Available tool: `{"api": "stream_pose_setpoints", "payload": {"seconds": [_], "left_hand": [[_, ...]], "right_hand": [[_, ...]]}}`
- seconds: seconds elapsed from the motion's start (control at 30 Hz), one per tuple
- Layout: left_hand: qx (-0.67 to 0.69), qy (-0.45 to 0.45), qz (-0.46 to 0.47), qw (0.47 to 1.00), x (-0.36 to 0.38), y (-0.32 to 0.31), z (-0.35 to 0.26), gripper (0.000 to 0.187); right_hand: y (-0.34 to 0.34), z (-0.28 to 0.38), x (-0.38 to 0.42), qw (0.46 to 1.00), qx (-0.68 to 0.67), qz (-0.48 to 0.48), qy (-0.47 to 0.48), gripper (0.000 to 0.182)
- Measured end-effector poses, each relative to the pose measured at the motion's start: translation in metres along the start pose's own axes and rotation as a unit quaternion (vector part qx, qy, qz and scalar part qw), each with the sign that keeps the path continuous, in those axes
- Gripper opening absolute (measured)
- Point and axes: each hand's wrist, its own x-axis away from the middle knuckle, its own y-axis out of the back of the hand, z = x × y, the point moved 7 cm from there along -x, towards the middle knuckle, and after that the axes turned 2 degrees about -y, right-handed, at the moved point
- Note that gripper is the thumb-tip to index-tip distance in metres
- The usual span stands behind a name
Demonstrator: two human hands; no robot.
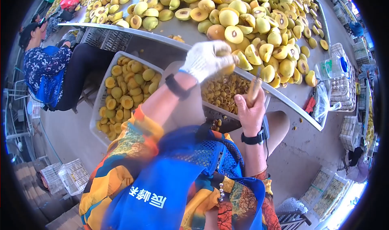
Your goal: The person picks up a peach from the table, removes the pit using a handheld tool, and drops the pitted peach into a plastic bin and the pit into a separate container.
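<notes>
My left hand, in a white knit glove, is blurred over the table's near edge, its fingers curled around a yellow fruit half that shows beneath them. Bare and closed, my right hand grips a wooden-handled tool pointing up; its thin metal end is hard to make out. Just beyond both hands lies a large heap of halved yellow stone fruit, like peaches or apricots, many with brown pits showing. Below the hands, a bin of brown pits and scraps sits partly under the table.
A white crate full of pitted halves stands left of my legs. The metal table edge slants across in front. At left sits another person. A clear plastic jug stands beside a stacked crate at right.
</notes>
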Motion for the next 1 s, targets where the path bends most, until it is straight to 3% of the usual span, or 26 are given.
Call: {"api": "stream_pose_setpoints", "payload": {"seconds": [0.07, 0.1, 0.17, 0.27, 0.33, 0.37, 0.4, 0.43, 0.47, 0.6, 0.77, 0.9, 0.97, 1.0], "left_hand": [[0.113, 0.032, 0.107, 0.987, 0.015, -0.017, -0.003, 0.037], [0.192, 0.067, 0.118, 0.972, 0.024, -0.022, -0.002, 0.037], [0.328, 0.119, 0.104, 0.931, 0.037, -0.024, -0.002, 0.039], [0.474, 0.174, 0.052, 0.861, 0.051, -0.028, 0.003, 0.04], [0.54, 0.209, 0.045, 0.814, 0.06, -0.042, 0.011, 0.039], [0.557, 0.222, 0.016, 0.8, 0.061, -0.046, 0.015, 0.036], [0.539, 0.243, 0.007, 0.807, 0.062, -0.046, 0.021, 0.036], [0.52, 0.264, -0.001, 0.812, 0.065, -0.047, 0.028, 0.036], [0.501, 0.287, -0.009, 0.816, 0.068, -0.048, 0.033, 0.036], [0.472, 0.283, 0.014, 0.835, 0.073, -0.051, 0.027, 0.04], [0.422, 0.273, -0.028, 0.864, 0.073, -0.053, 0.032, 0.039], [0.359, 0.217, -0.014, 0.908, 0.074, -0.052, 0.033, 0.038], [0.41, 0.27, -0.005, 0.871, 0.076, -0.059, 0.043, 0.039], [0.435, 0.297, 0.0, 0.85, 0.076, -0.061, 0.046, 0.039]], "right_hand": [[-0.019, 0.0, -0.01, 0.999, 0.026, 0.028, 0.036, 0.06], [-0.029, 0.024, -0.01, 0.976, 0.08, 0.004, 0.204, 0.048], [-0.035, 0.014, -0.011, 0.989, -0.118, 0.074, 0.049, 0.04], [-0.049, -0.003, -0.004, 0.928, -0.334, 0.126, -0.102, 0.026], [-0.06, -0.015, 0.001, 0.902, -0.38, 0.125, -0.164, 0.025], [-0.06, -0.018, -0.001, 0.919, -0.348, 0.112, -0.149, 0.028], [-0.05, -0.012, -0.006, 0.974, -0.215, 0.058, -0.048, 0.03], [-0.043, -0.004, -0.006, 0.996, -0.076, 0.003, 0.055, 0.032], [-0.038, 0.008, -0.002, 0.985, 0.067, -0.051, 0.153, 0.033], [-0.037, 0.007, -0.004, 0.999, -0.027, 0.032, 0.025, 0.033], [-0.035, 0.022, 0.005, 0.992, 0.086, -0.009, 0.096, 0.017], [-0.037, 0.023, 0.003, 0.989, 0.105, 0.047, 0.091, 0.017], [-0.041, 0.019, 0.001, 0.989, 0.08, 0.095, 0.075, 0.015], [-0.056, 0.022, 0.014, 0.96, 0.105, 0.181, 0.184, 0.013]]}}
